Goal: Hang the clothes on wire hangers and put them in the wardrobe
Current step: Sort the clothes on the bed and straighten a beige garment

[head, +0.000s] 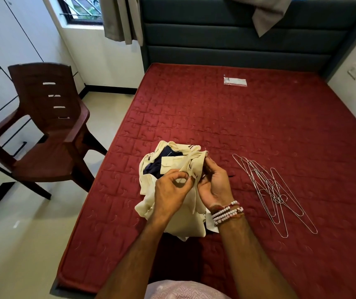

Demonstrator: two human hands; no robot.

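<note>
With my left hand (171, 190) pinching and my right hand (212, 184) gripping the cream shirt (172, 167) bunched on the bed (248, 126), left of the wire hangers (274, 190), I should find the collar before lifting.

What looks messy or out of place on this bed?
The wire hangers lie in a tangled heap right of the hands. The cream shirt is bunched up. A small plastic packet lies alone near the headboard.
</note>
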